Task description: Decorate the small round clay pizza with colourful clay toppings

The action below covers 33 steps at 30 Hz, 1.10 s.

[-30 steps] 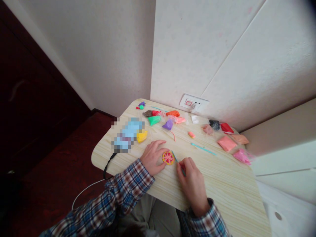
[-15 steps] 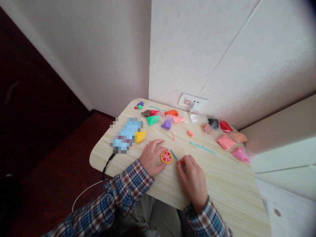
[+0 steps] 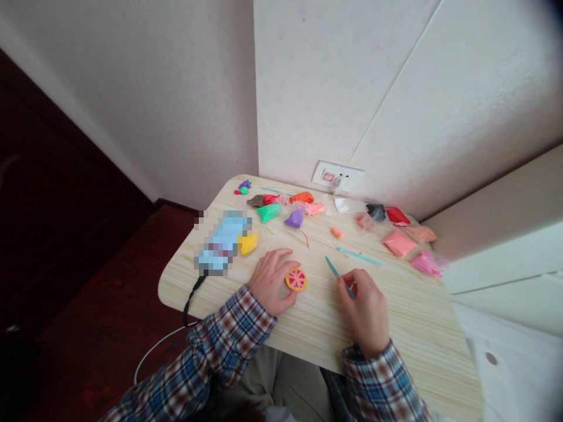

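A small round clay disc (image 3: pixel 297 279), yellow with a red patterned top, lies on the light wooden table (image 3: pixel 396 328). My left hand (image 3: pixel 271 280) curls around the disc's left side, thumb and fingers touching its edge. My right hand (image 3: pixel 366 309) is to the right of the disc, fingers pinched on a thin teal modelling tool (image 3: pixel 338 273) whose tip points up and left, clear of the disc.
Several small bags of coloured clay lie along the table's far side: yellow (image 3: pixel 248 243), green (image 3: pixel 268 212), purple (image 3: pixel 294 219), pink (image 3: pixel 398 242). A second teal tool (image 3: pixel 358 256) lies beyond my right hand. A wall socket (image 3: pixel 338 176) is behind. A black cord (image 3: pixel 192 296) hangs off the left edge.
My right hand has drawn the teal tool away from the disc, moving to the right. My left hand stays on the disc.
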Motion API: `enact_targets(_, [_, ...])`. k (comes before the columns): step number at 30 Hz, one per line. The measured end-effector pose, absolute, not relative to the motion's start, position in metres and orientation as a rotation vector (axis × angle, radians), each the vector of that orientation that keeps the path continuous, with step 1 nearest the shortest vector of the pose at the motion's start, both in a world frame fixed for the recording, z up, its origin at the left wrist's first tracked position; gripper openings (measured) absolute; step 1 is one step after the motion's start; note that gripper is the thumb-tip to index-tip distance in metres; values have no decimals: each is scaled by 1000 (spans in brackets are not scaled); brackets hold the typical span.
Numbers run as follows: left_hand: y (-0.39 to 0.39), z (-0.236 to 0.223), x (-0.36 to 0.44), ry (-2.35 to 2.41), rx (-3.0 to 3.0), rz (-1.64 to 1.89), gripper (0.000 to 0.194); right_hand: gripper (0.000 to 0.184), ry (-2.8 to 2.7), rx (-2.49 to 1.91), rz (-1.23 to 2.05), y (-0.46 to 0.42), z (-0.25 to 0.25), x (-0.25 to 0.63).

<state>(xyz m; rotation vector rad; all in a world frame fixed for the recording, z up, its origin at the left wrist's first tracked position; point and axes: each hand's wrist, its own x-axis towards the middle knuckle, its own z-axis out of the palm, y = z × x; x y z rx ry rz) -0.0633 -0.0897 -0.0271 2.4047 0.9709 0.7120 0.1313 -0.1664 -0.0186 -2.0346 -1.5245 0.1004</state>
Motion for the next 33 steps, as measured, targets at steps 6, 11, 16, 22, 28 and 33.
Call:
enact_targets(6, [-89,-26,-61,1040,2385,700,52,15,-1564,-2051,85,-167,-21,117])
enact_targets(11, [-89,-27,-62,1025,2432,688,39,16,-1825,-1962,115,-165,-20,100])
enact_targets(16, [-88,-26,-62,1017,2444,665,38,15,-1811,-1974,119,-165,-22,97])
enact_targets(22, [-89,-26,-62,1001,2427,695,48,14,-1668,-2032,116,-164,-21,111])
enact_targets(28, [-89,-26,-61,1065,2370,728,40,15,-1773,-2020,58,-169,-23,93])
enact_targets(33, [-87,-26,-61,1050,2375,720,39,15,-1774,-2031,10,-168,-24,87])
